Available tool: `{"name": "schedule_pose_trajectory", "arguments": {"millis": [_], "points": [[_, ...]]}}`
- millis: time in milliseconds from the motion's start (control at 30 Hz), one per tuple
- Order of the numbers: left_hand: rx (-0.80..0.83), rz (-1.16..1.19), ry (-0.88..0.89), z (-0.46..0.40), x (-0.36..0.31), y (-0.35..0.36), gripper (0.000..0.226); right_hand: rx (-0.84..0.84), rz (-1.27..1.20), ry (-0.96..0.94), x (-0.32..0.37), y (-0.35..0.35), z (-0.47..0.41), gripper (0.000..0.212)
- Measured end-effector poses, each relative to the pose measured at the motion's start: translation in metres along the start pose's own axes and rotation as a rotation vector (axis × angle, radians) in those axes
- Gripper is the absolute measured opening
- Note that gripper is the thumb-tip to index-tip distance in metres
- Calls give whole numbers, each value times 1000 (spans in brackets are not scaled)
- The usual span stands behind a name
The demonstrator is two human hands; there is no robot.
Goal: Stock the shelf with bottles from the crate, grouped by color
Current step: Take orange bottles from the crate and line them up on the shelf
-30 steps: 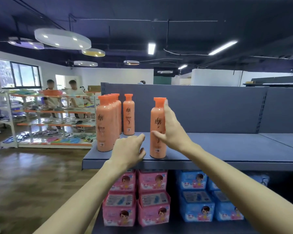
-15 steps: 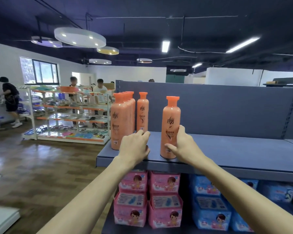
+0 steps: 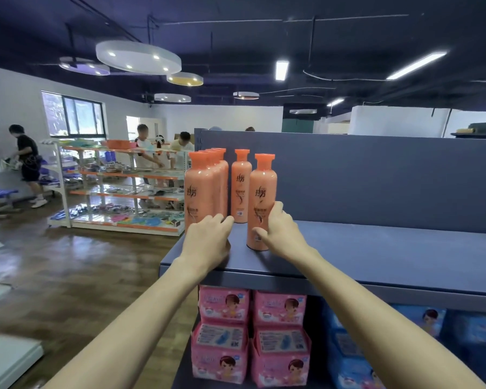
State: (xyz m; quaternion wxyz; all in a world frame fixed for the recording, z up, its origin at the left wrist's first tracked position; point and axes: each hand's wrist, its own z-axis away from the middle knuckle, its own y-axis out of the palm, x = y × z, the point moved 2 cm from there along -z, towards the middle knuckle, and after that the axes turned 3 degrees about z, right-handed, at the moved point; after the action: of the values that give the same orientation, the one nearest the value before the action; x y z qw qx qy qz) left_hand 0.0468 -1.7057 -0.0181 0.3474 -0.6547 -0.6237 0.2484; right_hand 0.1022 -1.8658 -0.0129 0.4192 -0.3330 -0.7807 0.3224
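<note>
Several orange bottles stand upright on the grey-blue shelf [image 3: 376,256]. A row of them [image 3: 201,189] lines the shelf's left end, and one more [image 3: 241,186] stands behind the gap. My right hand [image 3: 278,231] grips the lower part of a single orange bottle [image 3: 261,192], which stands on the shelf a little right of the row. My left hand [image 3: 208,240] rests on the shelf near its front left corner, fingers relaxed, fingertips close to the base of the front bottle in the row. No crate is in view.
Pink boxes [image 3: 250,332] and blue boxes [image 3: 404,346] fill the shelf below. The shelf top stretches bare to the right, with a back panel [image 3: 376,178] behind. Across the wooden floor stands another rack [image 3: 118,189] with several people near it.
My right hand slid from the bottle's top down to its lower body and moved the bottle closer to the row. My left hand crept forward on the shelf. The view shifted left.
</note>
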Motion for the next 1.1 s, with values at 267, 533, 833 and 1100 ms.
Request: {"name": "schedule_pose_trajectory", "arguments": {"millis": [267,533,833,1100], "points": [[-94,72,20,-11,-3,21,16,20,-31,35,7,23,-35,40],[-168,82,-8,-22,-6,45,24,40,-46,24,7,41,-64,39],[-250,102,-26,-23,-5,53,28,41,-53,9,5,58,-85,39],[-265,80,-24,-23,-5,54,27,49,-43,-6,3,59,-89,37]]}}
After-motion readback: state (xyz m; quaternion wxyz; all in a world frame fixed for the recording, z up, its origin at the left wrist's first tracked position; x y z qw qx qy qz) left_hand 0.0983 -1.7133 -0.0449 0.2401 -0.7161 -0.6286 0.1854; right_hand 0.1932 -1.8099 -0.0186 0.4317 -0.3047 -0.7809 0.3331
